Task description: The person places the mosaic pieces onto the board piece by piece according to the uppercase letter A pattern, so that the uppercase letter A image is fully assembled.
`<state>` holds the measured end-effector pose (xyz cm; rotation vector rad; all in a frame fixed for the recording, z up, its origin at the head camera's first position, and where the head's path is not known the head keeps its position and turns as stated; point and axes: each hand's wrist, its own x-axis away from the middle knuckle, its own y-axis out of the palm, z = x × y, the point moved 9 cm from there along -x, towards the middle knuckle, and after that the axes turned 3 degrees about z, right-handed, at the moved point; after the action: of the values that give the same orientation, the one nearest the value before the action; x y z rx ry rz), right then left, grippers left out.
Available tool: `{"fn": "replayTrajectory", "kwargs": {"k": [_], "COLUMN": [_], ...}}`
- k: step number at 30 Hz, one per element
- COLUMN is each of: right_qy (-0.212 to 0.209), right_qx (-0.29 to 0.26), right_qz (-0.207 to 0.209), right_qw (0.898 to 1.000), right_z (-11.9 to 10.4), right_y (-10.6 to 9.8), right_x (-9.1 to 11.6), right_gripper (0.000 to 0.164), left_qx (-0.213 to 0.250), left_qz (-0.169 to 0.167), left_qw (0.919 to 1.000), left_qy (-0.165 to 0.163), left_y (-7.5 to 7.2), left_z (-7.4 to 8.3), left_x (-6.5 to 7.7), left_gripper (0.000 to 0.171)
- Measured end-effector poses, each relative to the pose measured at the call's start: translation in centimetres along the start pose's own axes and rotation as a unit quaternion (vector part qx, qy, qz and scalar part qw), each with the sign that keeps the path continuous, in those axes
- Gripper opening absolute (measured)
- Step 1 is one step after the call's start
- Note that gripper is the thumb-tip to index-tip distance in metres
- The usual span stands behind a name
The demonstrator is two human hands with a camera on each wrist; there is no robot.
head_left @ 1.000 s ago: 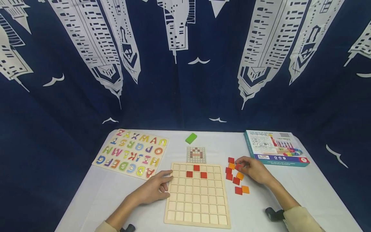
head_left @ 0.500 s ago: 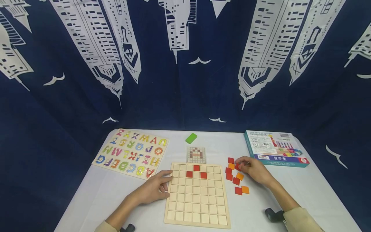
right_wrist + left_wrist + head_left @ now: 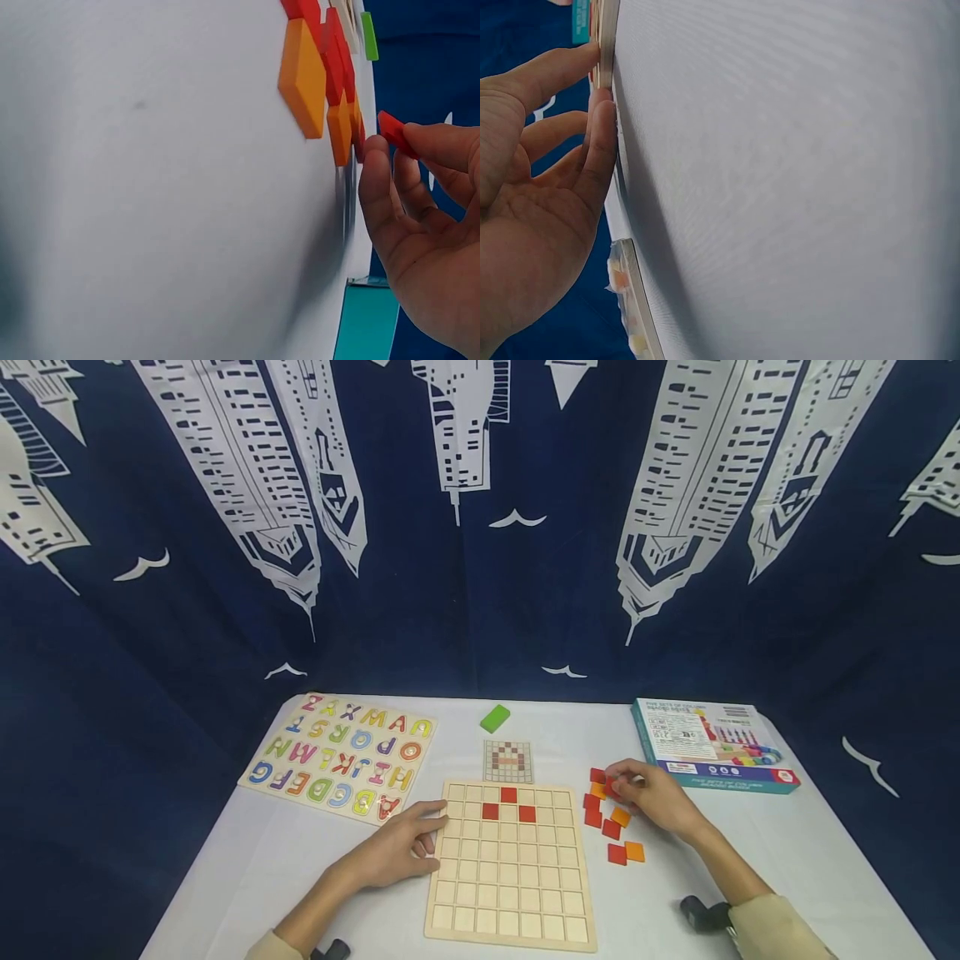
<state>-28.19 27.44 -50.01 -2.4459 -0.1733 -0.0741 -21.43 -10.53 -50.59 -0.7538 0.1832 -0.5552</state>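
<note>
My right hand [image 3: 656, 795] pinches a red square tile [image 3: 397, 135] between thumb and fingertips. In the right wrist view that tile is off the table, beside a loose scatter of red tiles [image 3: 617, 854] and orange tiles [image 3: 634, 851]. The wooden grid board [image 3: 508, 877] lies in front, left of the scatter, with three red tiles [image 3: 508, 795] in its upper cells. My left hand [image 3: 393, 847] touches the board's left edge, its fingers extended and thumb spread. In the left wrist view the thumb and fingertips meet the board's side.
A small pattern card [image 3: 507, 762] lies just beyond the board, with a green block [image 3: 495, 718] behind it. An alphabet puzzle board [image 3: 337, 756] is at the left. A teal-edged box [image 3: 716, 743] sits behind my right hand. A dark blue printed curtain [image 3: 480, 568] hangs behind the table.
My right hand has shifted slightly left with the red tile between its fingers, over the upper part of the scatter. The left hand and board look unmoved.
</note>
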Motion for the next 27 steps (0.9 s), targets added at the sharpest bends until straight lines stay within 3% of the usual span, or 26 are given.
{"fn": "replayTrajectory", "kwargs": {"k": [9, 19, 27], "right_qy": [-0.013, -0.001, -0.032], "right_qx": [-0.026, -0.043, -0.068], "right_qz": [-0.003, -0.025, -0.046], "right_qw": [1.0, 0.999, 0.996], "right_z": [-1.3, -2.8, -4.9], "right_y": [0.6, 3.0, 4.6], "right_x": [-0.2, 0.1, 0.4], "right_gripper": [0.024, 0.026, 0.025], "left_qx": [-0.006, -0.004, -0.004], "left_qz": [-0.002, -0.003, -0.004], "left_qw": [1.0, 1.0, 1.0], "left_qy": [0.0, -0.001, 0.002], "left_y": [-0.1, 0.0, 0.0], "left_z": [0.0, 0.0, 0.2], "left_x": [-0.1, -0.1, 0.0], "left_gripper": [0.065, 0.066, 0.065]}}
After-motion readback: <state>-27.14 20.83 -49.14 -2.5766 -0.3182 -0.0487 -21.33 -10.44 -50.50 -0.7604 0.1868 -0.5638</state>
